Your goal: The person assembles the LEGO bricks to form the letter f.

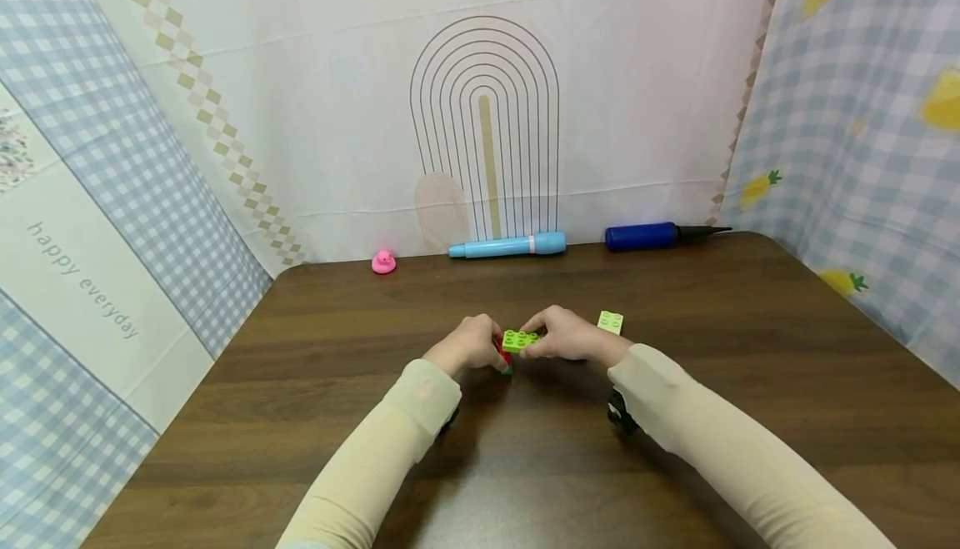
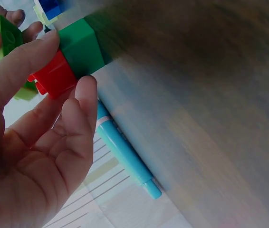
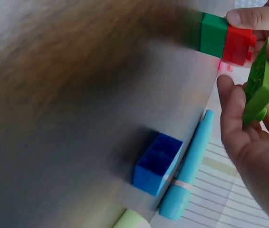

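Observation:
My left hand [image 1: 474, 342] pinches a red brick [image 2: 55, 72] between thumb and fingers. That red brick sits on a dark green brick [image 3: 214, 35], joined as a short stack at the table surface. Above the red brick's studs, my right hand [image 1: 564, 335] holds a lime green brick [image 1: 514, 341] by its ends. In the right wrist view the lime brick is tilted and a small gap separates it from the red one. A blue brick [image 3: 157, 164] lies on the table near the right hand, mostly hidden in the head view.
A pale yellow-green brick [image 1: 611, 321] lies behind the right wrist. Along the table's back edge are a pink toy duck [image 1: 383, 262], a light blue tube-shaped pump [image 1: 506, 246] and a dark blue pump [image 1: 641, 237] with a black nozzle. Patterned cloths hang around the wooden table [image 1: 300, 416].

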A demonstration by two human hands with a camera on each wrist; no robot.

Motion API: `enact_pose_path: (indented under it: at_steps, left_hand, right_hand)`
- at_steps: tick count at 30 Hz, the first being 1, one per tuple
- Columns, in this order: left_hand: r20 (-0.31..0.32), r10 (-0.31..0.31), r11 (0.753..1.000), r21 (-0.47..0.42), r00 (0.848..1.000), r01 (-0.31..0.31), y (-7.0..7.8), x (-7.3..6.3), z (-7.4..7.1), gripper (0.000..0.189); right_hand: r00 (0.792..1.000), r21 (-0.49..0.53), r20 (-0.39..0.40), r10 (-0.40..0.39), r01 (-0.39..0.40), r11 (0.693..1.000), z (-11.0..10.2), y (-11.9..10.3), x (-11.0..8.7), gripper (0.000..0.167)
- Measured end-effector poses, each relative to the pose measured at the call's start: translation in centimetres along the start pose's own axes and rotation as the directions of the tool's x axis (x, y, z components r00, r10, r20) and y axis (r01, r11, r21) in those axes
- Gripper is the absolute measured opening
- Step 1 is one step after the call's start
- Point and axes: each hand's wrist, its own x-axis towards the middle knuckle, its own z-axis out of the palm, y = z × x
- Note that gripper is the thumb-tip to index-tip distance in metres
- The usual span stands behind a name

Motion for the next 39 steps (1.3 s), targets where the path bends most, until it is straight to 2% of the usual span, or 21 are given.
enact_pose_path:
  at_steps: [7,18,27,39]
  left_hand:
    - [0.004,0.009,1.0,0.007,1.0,-0.009,-0.1,0.0,0.0,0.024]
    - [0.01,0.046,0.999,-0.007,0.999,-0.046,0.1,-0.3,-0.4,0.031]
    - [0.004,0.032,0.999,0.002,0.999,-0.032,0.2,-0.3,-0.8,0.033]
    - [-0.027,0.059,0.998,0.022,0.998,-0.059,0.0,-0.4,-0.8,0.034]
  right_hand:
    - [1.0,-0.109,0.019,-0.019,0.021,0.994,0.4,-0.8,0.6,0.035]
    - [0.998,-0.181,0.032,-0.06,0.065,0.981,0.7,-1.3,1.3,0.035]
    - [0.998,-0.17,0.054,-0.041,0.049,0.984,0.7,-1.9,1.7,0.034]
    - [0.998,-0.211,0.06,-0.036,0.048,0.976,0.7,-2.4,1.9,0.031]
